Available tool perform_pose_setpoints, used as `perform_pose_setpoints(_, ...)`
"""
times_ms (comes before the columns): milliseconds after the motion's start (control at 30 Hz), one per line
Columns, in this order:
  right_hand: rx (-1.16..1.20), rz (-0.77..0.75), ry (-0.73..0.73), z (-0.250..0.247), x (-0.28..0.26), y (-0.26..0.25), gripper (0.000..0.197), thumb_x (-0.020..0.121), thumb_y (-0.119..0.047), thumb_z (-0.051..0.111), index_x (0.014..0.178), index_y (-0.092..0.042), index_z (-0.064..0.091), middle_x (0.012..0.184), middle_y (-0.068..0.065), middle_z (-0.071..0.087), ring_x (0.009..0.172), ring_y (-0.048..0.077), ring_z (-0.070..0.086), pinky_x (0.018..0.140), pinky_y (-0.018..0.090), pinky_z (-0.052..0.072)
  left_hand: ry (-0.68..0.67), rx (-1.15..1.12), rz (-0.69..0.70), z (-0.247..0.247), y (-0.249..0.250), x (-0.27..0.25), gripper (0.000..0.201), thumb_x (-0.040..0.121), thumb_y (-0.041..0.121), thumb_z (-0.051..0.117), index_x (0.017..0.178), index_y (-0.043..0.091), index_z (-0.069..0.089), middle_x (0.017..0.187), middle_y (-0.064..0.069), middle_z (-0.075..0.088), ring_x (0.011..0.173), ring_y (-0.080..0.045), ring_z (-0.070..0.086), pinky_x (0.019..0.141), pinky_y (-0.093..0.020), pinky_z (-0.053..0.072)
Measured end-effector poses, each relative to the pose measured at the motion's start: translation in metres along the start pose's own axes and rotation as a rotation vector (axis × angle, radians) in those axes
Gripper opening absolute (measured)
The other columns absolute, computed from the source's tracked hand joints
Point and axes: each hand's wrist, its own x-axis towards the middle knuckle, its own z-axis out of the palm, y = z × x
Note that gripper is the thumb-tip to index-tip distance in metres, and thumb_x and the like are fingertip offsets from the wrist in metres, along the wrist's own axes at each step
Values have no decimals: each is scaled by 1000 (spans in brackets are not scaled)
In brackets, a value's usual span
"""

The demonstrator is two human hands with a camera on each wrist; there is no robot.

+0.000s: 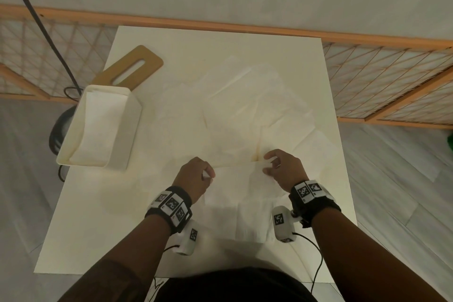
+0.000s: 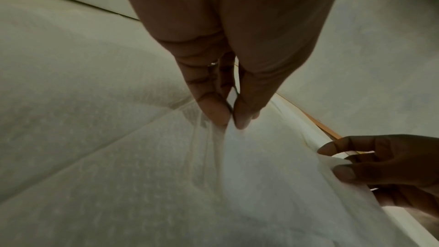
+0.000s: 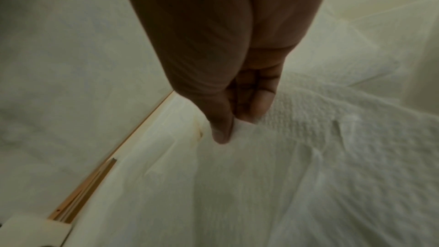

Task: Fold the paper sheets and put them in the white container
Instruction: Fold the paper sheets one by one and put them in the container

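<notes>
No readable text is showing; only black-and-white square marker codes are appearing on the wristbands [image 1: 171, 206], lower centre.

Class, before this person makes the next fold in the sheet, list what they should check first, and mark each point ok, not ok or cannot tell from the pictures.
1. Left hand pinches the sheet at its far edge: ok.
2. Right hand pinches the same edge at the other end: ok.
3. Edge between the two hands pulled straight: ok, seen from the head view.
4. Near edge lying flat, to be met squarely: cannot tell, the arms partly cover it.
5. Container open and within reach to the left: ok; it already holds folded paper.
6. Loose sheets kept clear of the fold: not ok, they overlap just beyond the held edge.
</notes>
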Motion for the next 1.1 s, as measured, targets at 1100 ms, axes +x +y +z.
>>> perform_pose_setpoints(1100,495,53,529,-77,31,-16,26,94,-33,66,107,-11,61,91,2,73,82,23,66,82,42,53,-94,369,119,12,11,11,56,89,4,58,140,26,50,136,2,46,119,-23,48,103,-34,42)
